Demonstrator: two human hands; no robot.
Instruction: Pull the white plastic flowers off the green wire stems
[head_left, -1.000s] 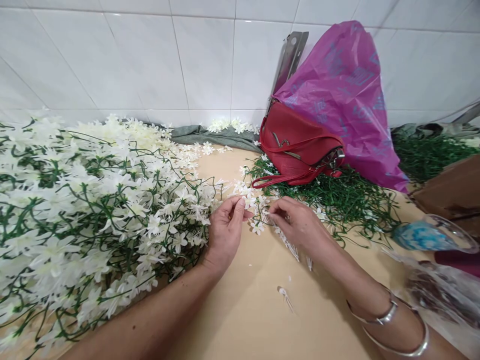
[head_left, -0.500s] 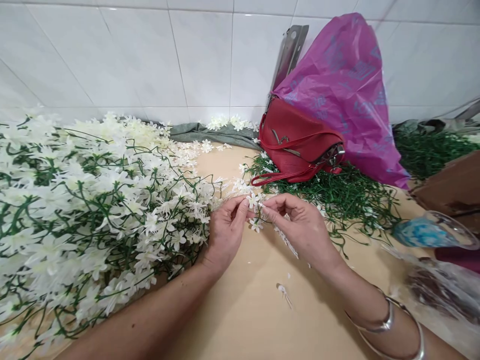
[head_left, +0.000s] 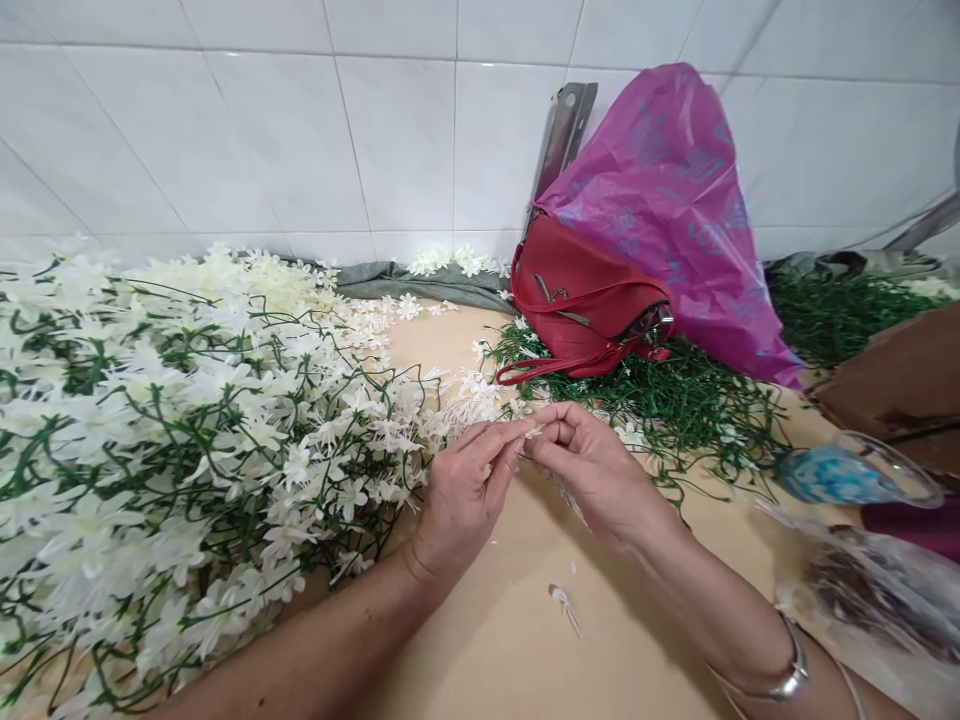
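Observation:
My left hand point(head_left: 469, 490) and my right hand point(head_left: 585, 465) meet fingertip to fingertip at mid-view, both closed in a pinch. Between them is a small white flower piece point(head_left: 533, 433), mostly covered by the fingers. White stringy bits hang below my right hand. Just behind the hands, loose white blossoms and stamens point(head_left: 480, 395) lie on the table point(head_left: 480, 640). A big heap of white flowers on green stems point(head_left: 225, 430) reaches close to my left hand. Bare green stems point(head_left: 690, 400) lie behind my right hand.
A red handbag point(head_left: 581, 300) and a pink plastic bag point(head_left: 675, 200) rest against the tiled wall. On the right are a blue-patterned container point(head_left: 840, 474), a brown box point(head_left: 900, 380) and a clear plastic bag point(head_left: 885, 590). A small white stamen piece point(head_left: 562, 600) lies nearer.
My hands have come closer together, and my left fingers now cover the blossom that was visible between them. The view has shifted slightly, so the background sits lower.

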